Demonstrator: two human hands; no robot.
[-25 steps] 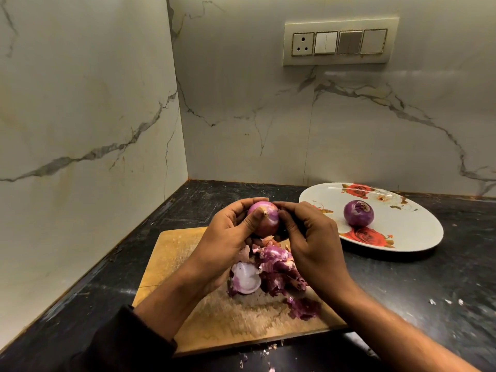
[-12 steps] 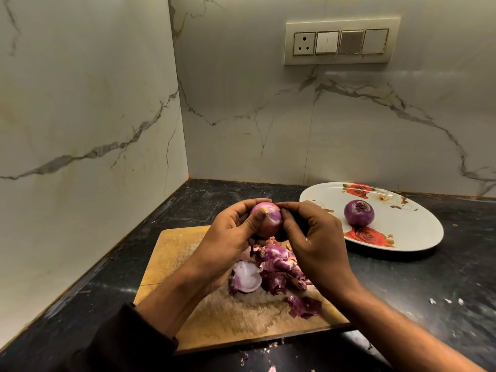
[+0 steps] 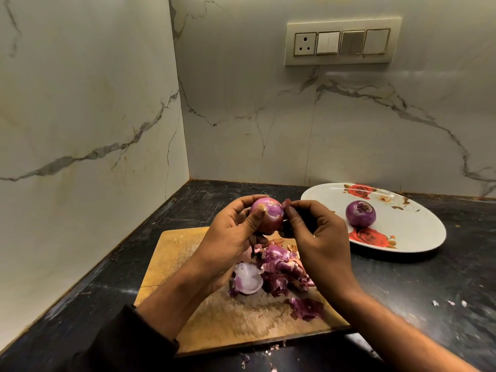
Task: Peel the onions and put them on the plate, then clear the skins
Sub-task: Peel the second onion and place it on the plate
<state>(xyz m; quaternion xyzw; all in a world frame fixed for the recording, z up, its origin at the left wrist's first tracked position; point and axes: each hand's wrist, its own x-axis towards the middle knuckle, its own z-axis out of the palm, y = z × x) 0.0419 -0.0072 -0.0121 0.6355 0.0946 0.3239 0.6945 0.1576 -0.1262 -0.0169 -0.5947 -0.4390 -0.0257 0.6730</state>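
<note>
Holding one peeled onion (image 3: 360, 214), the plate (image 3: 418, 237) sits at right on the counter (image 3: 442, 285); the plate is oval, white, glossy, printed with red roses. That onion is round, deep purple, resting near the plate's middle.

Second onion (image 3: 267, 214) is held up over the far edge of the cutting board (image 3: 174, 253), clear of it. Left hand (image 3: 230, 237) grips it, fingers curled behind and thumb across its front. Right hand (image 3: 316, 237) is touching the onion's right side, thumb and forefinger pinching a small flap of skin (image 3: 286, 203) at its top. Onion surface is pale purple with streaks, partly stripped.

Skins (image 3: 279, 267) lie heaped on the board below both hands, papery, purple and crumpled; one cupped whitish layer (image 3: 248, 277) lies at the heap's left, a separate scrap (image 3: 307, 308) nearer the front edge. The hands and forearms cover part of the heap.

Board: wood, rectangular, scored and stained. Counter: black stone, flecked, with a few skin crumbs (image 3: 448, 302) on it. Walls: pale veined marble; a switch panel (image 3: 342, 41) is mounted above the plate.
</note>
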